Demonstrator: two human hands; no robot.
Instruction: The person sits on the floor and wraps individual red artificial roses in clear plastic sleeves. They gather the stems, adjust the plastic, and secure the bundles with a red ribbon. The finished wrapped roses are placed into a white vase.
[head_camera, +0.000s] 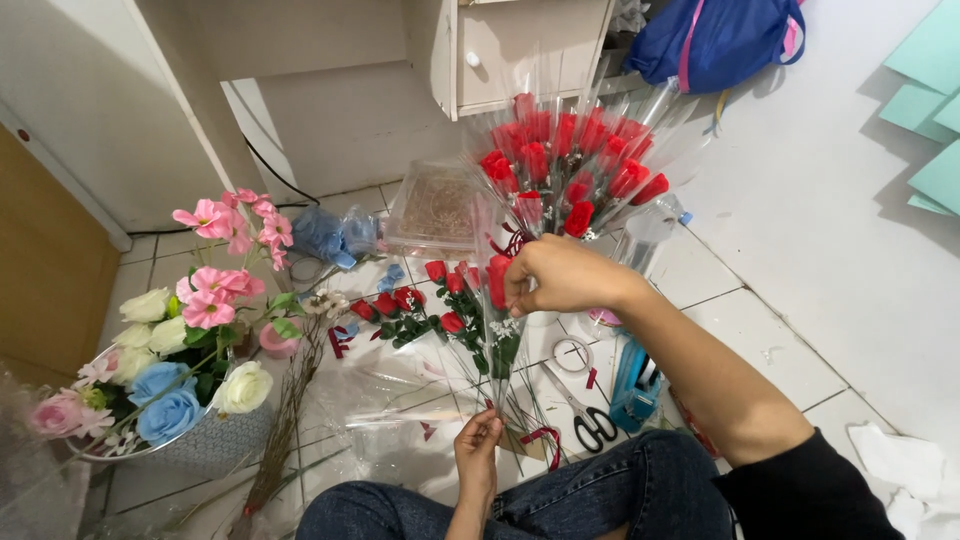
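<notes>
Head view, looking down at a person seated on a pale tiled floor (770, 350) in blue jeans. The right hand (560, 275) is closed around the upper part of a single red artificial rose in a clear cellophane cone (497, 300), pinching the sleeve just beside the bloom. The left hand (478, 445) is closed on the pointed lower end of the same cone, above the knee, so the wrapped rose stands nearly upright between the two hands. Behind it rises a bunch of red roses in clear sleeves (575, 165). Loose red rosebuds with green leaves (415, 310) lie on the floor near the right hand. Black-handled scissors (590, 420), a roll of clear tape (572, 355) and a blue tape dispenser (632, 385) lie under the right forearm. At left stands a basket of pink, white and blue artificial flowers (175, 350); a clear plastic box (435, 210) sits farther back.
</notes>
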